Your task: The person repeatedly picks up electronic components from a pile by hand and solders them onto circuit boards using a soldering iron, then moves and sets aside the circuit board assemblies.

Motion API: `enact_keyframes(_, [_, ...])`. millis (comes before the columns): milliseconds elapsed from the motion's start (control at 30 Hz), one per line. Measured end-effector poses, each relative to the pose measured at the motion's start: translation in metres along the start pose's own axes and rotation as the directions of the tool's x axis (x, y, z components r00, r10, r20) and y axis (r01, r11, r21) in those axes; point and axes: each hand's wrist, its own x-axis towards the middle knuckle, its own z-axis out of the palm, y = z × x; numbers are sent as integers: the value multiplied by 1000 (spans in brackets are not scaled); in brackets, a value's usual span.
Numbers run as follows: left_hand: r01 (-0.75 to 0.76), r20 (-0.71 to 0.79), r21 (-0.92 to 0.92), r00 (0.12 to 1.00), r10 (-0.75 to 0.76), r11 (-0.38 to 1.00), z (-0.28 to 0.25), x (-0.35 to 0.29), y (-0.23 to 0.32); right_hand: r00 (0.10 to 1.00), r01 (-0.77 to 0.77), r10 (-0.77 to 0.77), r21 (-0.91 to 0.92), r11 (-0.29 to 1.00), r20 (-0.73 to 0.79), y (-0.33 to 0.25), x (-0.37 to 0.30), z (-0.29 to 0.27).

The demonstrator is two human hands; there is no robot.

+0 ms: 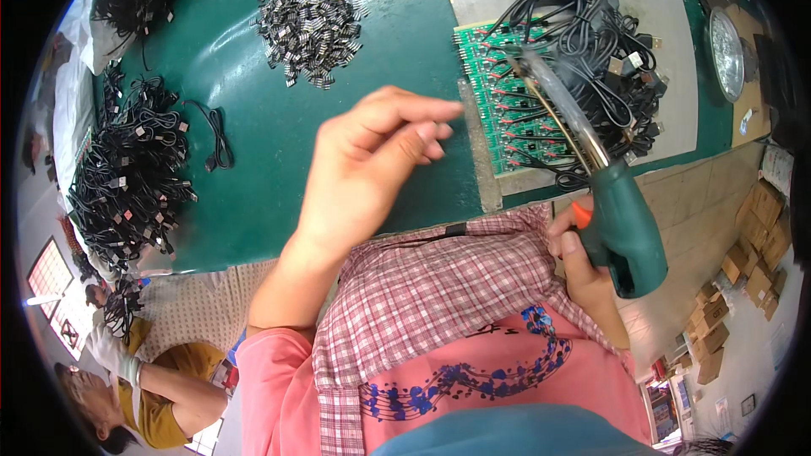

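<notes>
My right hand [583,266] is wrapped round the grip of a dark green soldering gun [629,224] with an orange trigger. Its metal barrel slants up and left, the tip over a panel of green circuit boards [483,110]. Black USB cables [591,76] lie across the panel's right side, with short red and black leads running to the boards. Left of the panel, my left hand [367,156] hovers over the table, index finger reaching toward the board's edge and the other fingers curled against the thumb. Anything pinched there is too small to make out.
The panel rests on a grey board [680,76] on the green table [401,17]. Small black-and-silver connectors [308,25] are heaped at the back. Coiled cables [135,169] pile up at left, a single cable [220,139] beside them. A round metal tin [726,55] stands at right. Another person [169,388] works at lower left.
</notes>
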Motion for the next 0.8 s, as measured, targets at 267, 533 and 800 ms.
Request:
enact_keyframes(267, [155,233,47,959,-162,987,33,-12,13,981,172,-150,-196,965,122,-18,34,27])
enact_keyframes(533, [150,165,84,973,-162,985,43,-20,15,936,303,-234,-263,916,265,-10,37,25])
enact_keyframes(800, [38,230,253,968,-98,967,37,-17,20,939,334,-274,-354,874,209,2,38,30])
